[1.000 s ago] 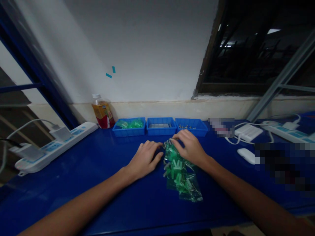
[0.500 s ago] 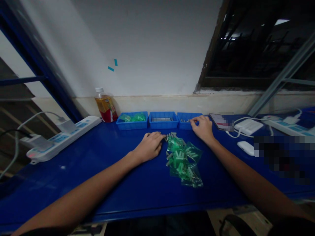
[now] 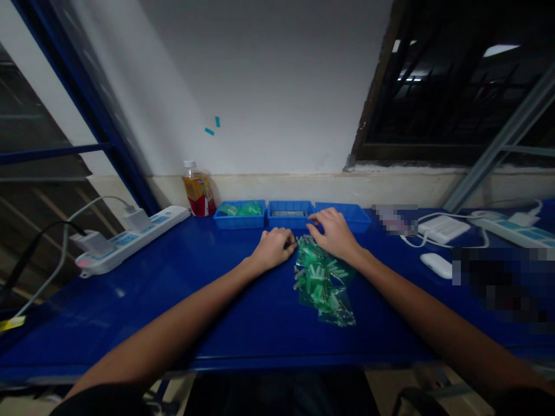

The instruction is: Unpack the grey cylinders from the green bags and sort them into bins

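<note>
My left hand (image 3: 274,249) rests on the table at the left edge of a pile of small clear green plastic bags (image 3: 323,286). Its fingers are curled and the tips meet beside the small grey pieces at the pile's top; whatever they grip is too small to name. Over the pile's upper end, in front of the trays, my right hand (image 3: 335,232) has thumb and forefinger bent close together, their hold unclear. Whitish stick-like pieces and metal bits show in and around the bags.
Three blue trays stand along the wall: the left tray (image 3: 240,222) holds green bags, the middle tray (image 3: 289,222) grey strips, the right tray (image 3: 362,219) is partly covered by my hand. A drink bottle (image 3: 199,193), power strip (image 3: 134,237) and white case (image 3: 436,266) lie around.
My right hand has moved left and nearer, from the right tray to above the bags. My left hand stays beside the pile, its fingers more curled. The camera view has shifted slightly.
</note>
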{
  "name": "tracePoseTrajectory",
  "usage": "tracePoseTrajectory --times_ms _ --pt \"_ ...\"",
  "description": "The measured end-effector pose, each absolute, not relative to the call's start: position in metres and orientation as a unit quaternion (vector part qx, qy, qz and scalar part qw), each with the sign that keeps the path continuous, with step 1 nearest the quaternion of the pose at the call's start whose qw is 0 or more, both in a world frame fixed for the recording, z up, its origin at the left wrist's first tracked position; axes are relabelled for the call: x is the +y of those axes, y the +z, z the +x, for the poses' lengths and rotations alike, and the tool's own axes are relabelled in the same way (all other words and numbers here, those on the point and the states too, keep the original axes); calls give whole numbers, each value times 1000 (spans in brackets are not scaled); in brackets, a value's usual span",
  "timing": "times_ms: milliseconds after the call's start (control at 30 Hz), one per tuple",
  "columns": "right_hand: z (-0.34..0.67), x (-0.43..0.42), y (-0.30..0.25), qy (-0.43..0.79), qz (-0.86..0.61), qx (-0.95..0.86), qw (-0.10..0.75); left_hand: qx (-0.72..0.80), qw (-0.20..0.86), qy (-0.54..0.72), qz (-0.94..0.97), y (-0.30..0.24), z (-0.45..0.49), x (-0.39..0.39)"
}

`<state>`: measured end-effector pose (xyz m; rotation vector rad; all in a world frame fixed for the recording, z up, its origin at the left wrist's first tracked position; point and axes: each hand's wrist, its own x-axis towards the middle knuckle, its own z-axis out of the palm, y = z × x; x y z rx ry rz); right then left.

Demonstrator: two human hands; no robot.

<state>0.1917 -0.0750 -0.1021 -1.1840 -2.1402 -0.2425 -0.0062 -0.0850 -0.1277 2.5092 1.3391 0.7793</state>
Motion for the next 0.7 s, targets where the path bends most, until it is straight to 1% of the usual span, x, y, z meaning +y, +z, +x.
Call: tracePoseTrajectory --times_ms 67,133,267,333,400,467,567,700 --pt "178 -72 -99 -56 -439 -837 323 451 119 289 836 -130 -2 -80" --pt "170 -70 -103 -27 -438 -835 332 448 142 315 824 -131 -2 -77" --pt "165 -76 -123 -5 -405 -853 328 449 211 383 779 -131 -10 -80" --pt "165 -82 -129 -1 -390 -858 335 439 288 437 730 -129 -12 -82" --pt "165 -86 -129 -10 -388 -848 361 413 393 496 655 -124 -10 -86" --pt "165 -88 -125 -27 -385 -839 383 385 471 533 589 -119 -7 -89" --pt "165 -89 -120 -50 -370 -843 388 375 497 536 570 -115 -3 -93" --pt "165 -93 -118 -74 -347 -860 366 393 487 516 585 -118 0 -92"
